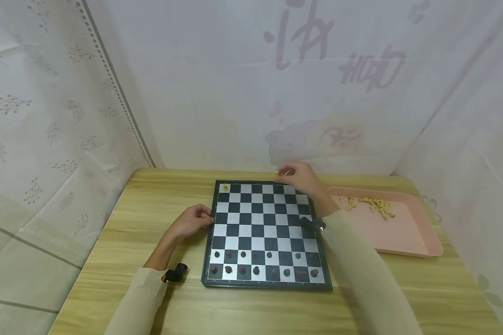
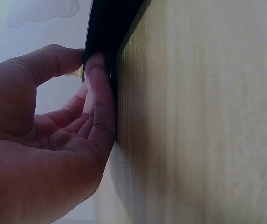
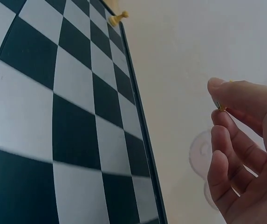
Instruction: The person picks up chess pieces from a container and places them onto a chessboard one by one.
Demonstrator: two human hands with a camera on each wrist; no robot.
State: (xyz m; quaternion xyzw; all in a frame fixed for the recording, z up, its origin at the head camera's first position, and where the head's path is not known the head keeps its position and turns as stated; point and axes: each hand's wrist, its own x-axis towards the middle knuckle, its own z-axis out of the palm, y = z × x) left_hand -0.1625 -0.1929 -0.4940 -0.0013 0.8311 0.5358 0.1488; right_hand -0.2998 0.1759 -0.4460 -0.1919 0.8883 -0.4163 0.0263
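Note:
A black-and-white chessboard [image 1: 251, 230] lies on the wooden table. At its left edge is my left hand [image 1: 193, 219]; in the left wrist view the thumb [image 2: 65, 62] and fingers pinch the board's dark rim. My right hand [image 1: 298, 177] is above the far edge, pinching a small yellow chess piece [image 1: 276, 173] between thumb and fingertips; the fingers hide most of it. One yellow chess piece [image 1: 225, 187] stands upright on the far left corner square, also visible in the right wrist view. Dark chess pieces [image 1: 256, 270] stand along the two near rows.
On the right, a pink tray [image 1: 411, 237] holds a loose heap of yellow chess pieces [image 1: 377, 206]. A printed white cloth [image 1: 218, 93] hangs behind the wooden table [image 1: 159, 195] and along both sides. My right forearm passes over the board's right edge.

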